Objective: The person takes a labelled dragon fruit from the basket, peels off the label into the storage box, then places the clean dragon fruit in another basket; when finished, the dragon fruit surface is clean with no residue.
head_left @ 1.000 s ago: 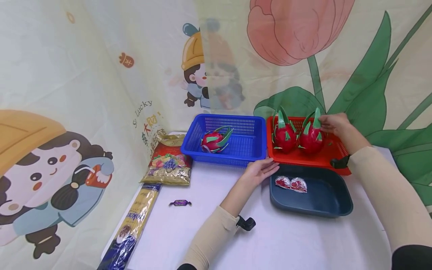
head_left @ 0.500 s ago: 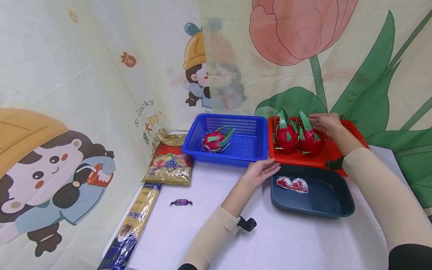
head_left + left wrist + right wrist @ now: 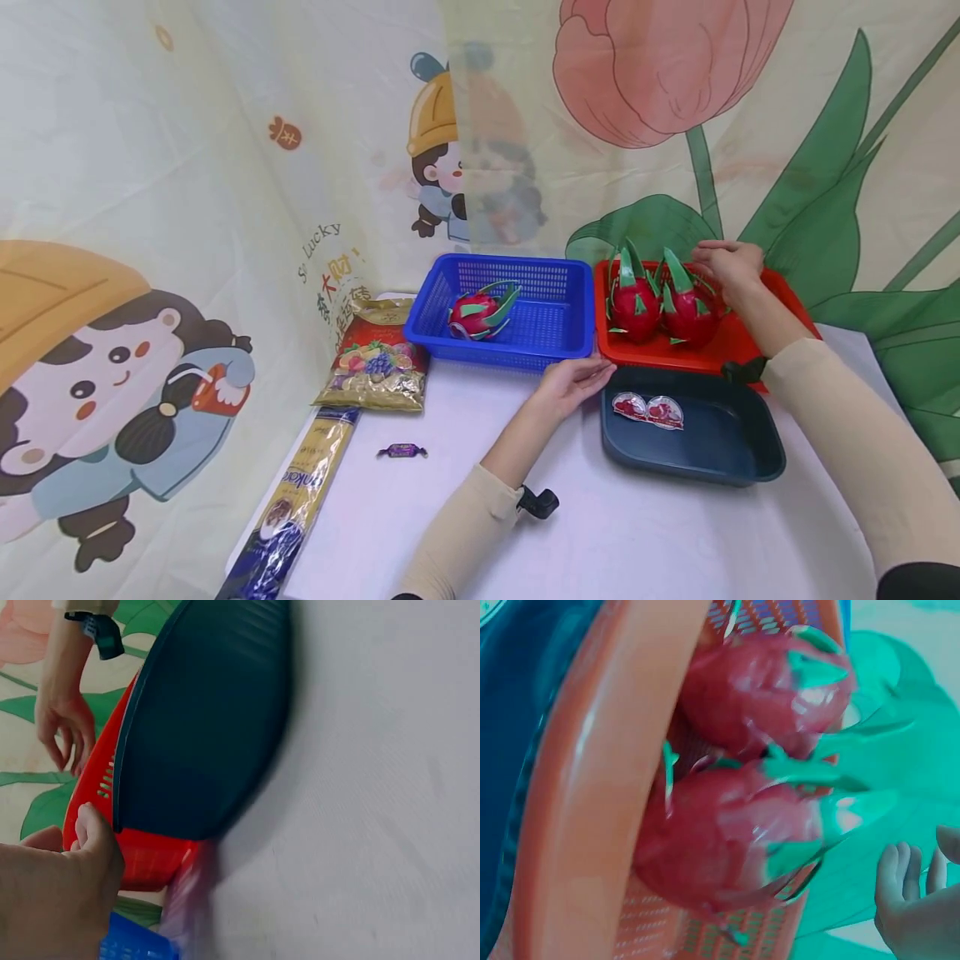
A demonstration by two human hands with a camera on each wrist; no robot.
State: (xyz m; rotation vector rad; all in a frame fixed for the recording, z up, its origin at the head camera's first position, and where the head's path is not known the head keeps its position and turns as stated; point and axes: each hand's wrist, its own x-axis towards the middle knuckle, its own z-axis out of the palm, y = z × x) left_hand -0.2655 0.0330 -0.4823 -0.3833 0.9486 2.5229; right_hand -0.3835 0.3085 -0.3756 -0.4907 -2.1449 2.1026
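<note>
My right hand (image 3: 731,265) hovers over the back right of the red basket (image 3: 783,304), fingers loosely bent and holding nothing. Just left of it, two dragon fruits (image 3: 690,318) stand side by side in that basket, green leaves upward. The right wrist view shows a gap between these dragon fruits (image 3: 727,832) and the hand. Near the basket's front left corner is my left hand (image 3: 570,385), its fingers extended. In the left wrist view its fingertips (image 3: 91,825) are at the basket and the dark tray; contact is hard to judge.
To the left, a blue basket (image 3: 558,321) holds another dragon fruit (image 3: 480,315). A dark tray (image 3: 723,429) with two round stickers (image 3: 648,410) sits before the red basket. Further left are a fruit-printed bag (image 3: 378,358), a purple wrapped candy (image 3: 402,451) and a long gold-and-blue packet (image 3: 300,492).
My right hand has let go of the right-hand dragon fruit and drawn up away from it. That fruit's leaves now tilt left, nearer the other fruit. The left hand has barely shifted.
</note>
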